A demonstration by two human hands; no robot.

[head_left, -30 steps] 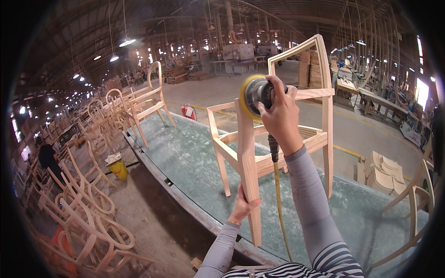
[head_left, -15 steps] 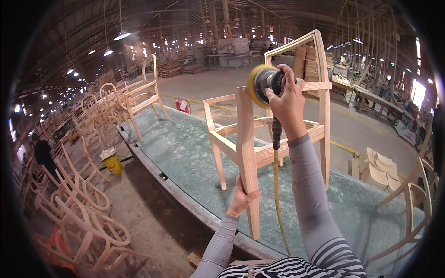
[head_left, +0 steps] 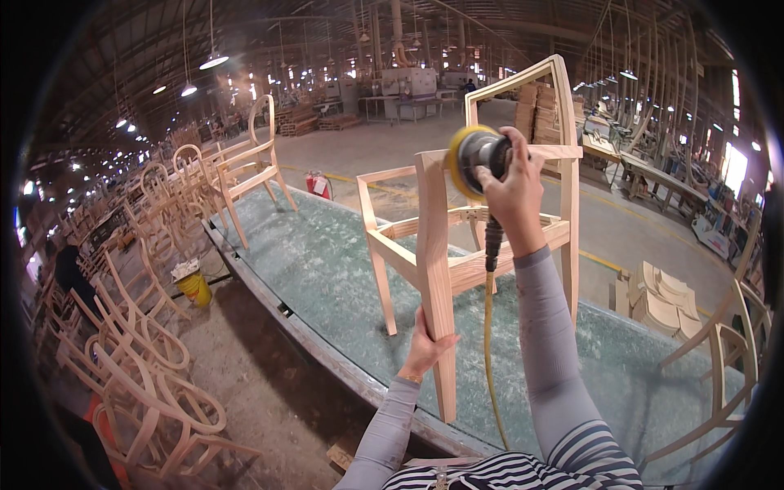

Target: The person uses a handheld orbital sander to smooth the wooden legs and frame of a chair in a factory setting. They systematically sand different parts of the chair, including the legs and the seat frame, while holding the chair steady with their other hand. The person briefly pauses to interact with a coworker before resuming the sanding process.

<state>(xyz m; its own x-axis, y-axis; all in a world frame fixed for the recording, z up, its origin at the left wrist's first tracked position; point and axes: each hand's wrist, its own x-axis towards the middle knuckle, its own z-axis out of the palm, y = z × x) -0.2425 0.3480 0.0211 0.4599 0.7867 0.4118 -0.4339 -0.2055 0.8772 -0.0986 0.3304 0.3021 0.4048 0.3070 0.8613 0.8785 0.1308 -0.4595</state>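
The armchair frame (head_left: 469, 273) stands on the bench (head_left: 318, 278) close to its near long edge, joined through legs, rails and back, its seat and back openings unfilled. The left hand (head_left: 426, 349) wraps fingers and thumb around the near front leg (head_left: 433, 245), while the right hand's fingers curl around the disc sander (head_left: 476, 161), its pad at or just beside that leg's top. Sanding there seems under way, but which faces are finished or left cannot be told.
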